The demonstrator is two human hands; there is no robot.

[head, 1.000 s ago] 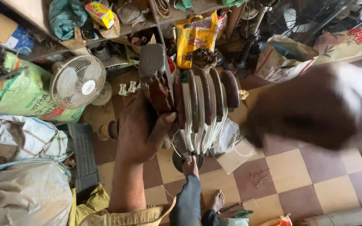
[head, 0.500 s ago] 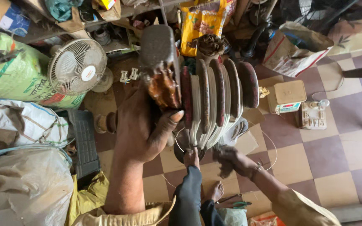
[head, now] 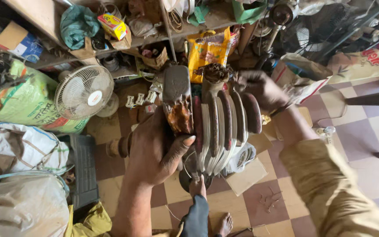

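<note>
A motor stator [head: 218,125] with dark red and pale wire coils fanned out stands in front of me, with a rusty grey core block [head: 177,98] on its left side. My left hand [head: 154,151] grips the core block from the left, thumb pressed against the coils. My right hand [head: 259,90] reaches over the upper right of the coils and touches their top near the frayed brown end [head: 216,72]; its fingers are blurred. My feet [head: 198,188] show below the stator on the floor.
A small white table fan [head: 84,92] stands at the left beside a green sack [head: 27,103] and white sacks [head: 18,206]. Cluttered shelves [head: 167,35] run along the back. A yellow packet [head: 207,52] stands behind the stator. Pieces of cardboard [head: 246,175] lie on the checked floor [head: 356,131].
My right hand came up from low beside the stator to the top right of the coils. My left hand kept its hold on the core block.
</note>
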